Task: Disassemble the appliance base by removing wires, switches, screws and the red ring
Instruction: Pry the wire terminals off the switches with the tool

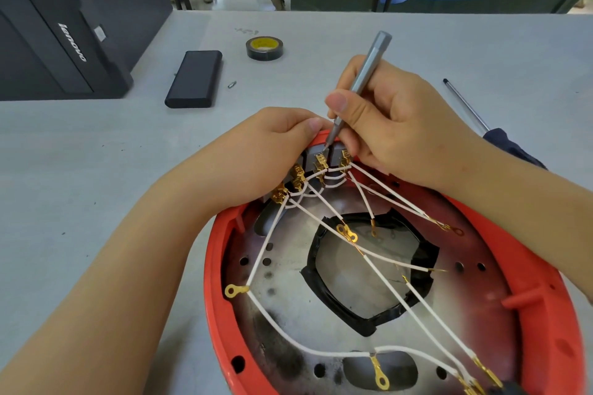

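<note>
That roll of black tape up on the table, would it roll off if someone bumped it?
Probably not. The tape roll lies flat on its side on the table, so a nudge would likely just slide it. Stood on its edge, its round shape could let it roll. It looks small and hollow, so it is probably light.

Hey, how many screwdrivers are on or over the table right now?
2. A slim grey one in the right hand, tip at the switches; a long one lying on the table at right, handle partly hidden by the forearm.
</note>
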{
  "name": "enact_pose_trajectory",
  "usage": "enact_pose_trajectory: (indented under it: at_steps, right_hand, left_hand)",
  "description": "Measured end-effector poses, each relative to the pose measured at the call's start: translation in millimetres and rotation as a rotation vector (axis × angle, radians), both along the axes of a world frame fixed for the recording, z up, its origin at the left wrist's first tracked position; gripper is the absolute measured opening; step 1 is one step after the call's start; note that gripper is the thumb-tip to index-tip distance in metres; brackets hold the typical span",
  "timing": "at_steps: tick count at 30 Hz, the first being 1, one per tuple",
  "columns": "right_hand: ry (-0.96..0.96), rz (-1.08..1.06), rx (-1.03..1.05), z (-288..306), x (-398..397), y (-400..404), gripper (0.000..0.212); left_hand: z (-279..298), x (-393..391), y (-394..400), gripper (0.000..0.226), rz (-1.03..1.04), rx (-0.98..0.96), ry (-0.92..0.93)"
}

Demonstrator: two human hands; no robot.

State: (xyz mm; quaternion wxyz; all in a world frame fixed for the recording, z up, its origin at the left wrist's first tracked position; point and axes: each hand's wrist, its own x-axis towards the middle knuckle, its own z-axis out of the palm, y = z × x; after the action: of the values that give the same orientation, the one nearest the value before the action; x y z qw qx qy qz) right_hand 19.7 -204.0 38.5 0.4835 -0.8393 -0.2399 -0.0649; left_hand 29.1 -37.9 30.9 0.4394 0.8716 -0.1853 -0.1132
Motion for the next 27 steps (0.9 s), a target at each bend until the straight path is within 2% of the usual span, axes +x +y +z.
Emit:
enact_pose_trajectory:
  at_steps: [7, 13, 20, 27]
  right_hand:
    - [0.249, -0.023, 0.016, 5, 14, 1, 0.021]
    - [0.329, -0.02, 0.001, 8, 17, 2, 0.023]
    - [0.311, -0.067, -0.086, 9, 21, 8, 0.027]
    - [0.165, -0.022, 0.043, -2, 12, -1, 0.021]
  left_hand:
    - [2, -1, -1, 0.032, -0.011, 0.012, 0.007]
    - [4, -2, -3, 0.032, -0.017, 0.012, 0.023]
    - [2, -4, -4, 0.031, -0.004, 0.014, 0.016]
    - [2, -2, -1, 0.032, -0.003, 0.017, 0.012]
